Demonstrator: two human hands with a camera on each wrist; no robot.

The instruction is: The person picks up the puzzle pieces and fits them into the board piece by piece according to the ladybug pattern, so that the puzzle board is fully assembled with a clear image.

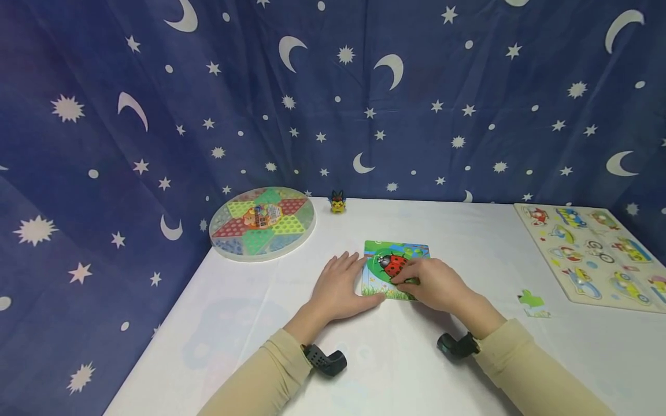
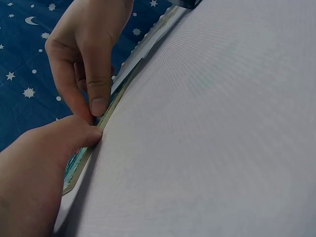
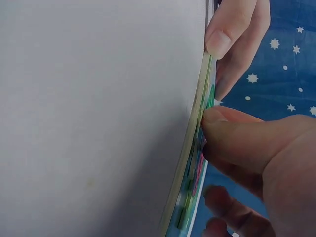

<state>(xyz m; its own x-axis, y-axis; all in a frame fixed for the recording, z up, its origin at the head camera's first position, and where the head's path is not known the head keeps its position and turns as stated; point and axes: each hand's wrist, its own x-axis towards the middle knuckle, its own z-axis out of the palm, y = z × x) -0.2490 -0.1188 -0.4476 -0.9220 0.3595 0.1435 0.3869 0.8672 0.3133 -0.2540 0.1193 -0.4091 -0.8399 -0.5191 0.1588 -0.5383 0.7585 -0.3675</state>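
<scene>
A small jigsaw puzzle (image 1: 373,283) with a red ladybug on a green round lies flat on the white table in the head view. My left hand (image 1: 340,289) rests at its left side, fingers straight and spread, the thumb along the near edge. On the puzzle's right part, my right hand (image 1: 434,283) pinches a puzzle piece between thumb and fingertips, low at the surface. Most of that piece is hidden by the fingers. In the right wrist view a green piece (image 3: 183,212) stands slightly proud of the board. One loose green-and-white puzzle piece (image 1: 532,300) lies farther right.
A round Chinese checkers board (image 1: 244,247) lies at the back left. Beside it stands a small yellow-and-black toy figure (image 1: 337,203). A wooden peg puzzle board (image 1: 577,254) with vehicle pictures lies at the right. A blue star-and-moon curtain (image 1: 333,104) hangs behind the table.
</scene>
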